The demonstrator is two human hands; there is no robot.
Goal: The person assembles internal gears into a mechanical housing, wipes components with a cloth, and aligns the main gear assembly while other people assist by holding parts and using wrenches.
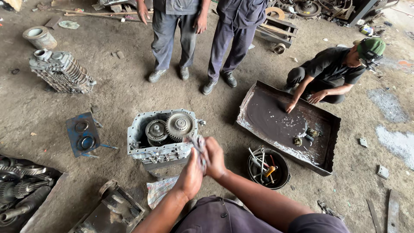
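Observation:
My left hand [189, 176] and my right hand [214, 158] meet in front of me, both closed on a small blurred grey metal part [199, 146]. Just beyond them stands an open grey gearbox housing [137, 129] with two gears [170, 127] showing inside. A crumpled clear plastic bag [159, 190] lies on the dirt floor under my left forearm.
A black bucket [268, 168] of tools sits right of my hands. A crouching person [334, 71] touches a large dark metal tray [284, 123]. Two people stand beyond the gearbox. A blue plate [83, 133], a finned housing [61, 71] and loose gears [21, 181] lie left.

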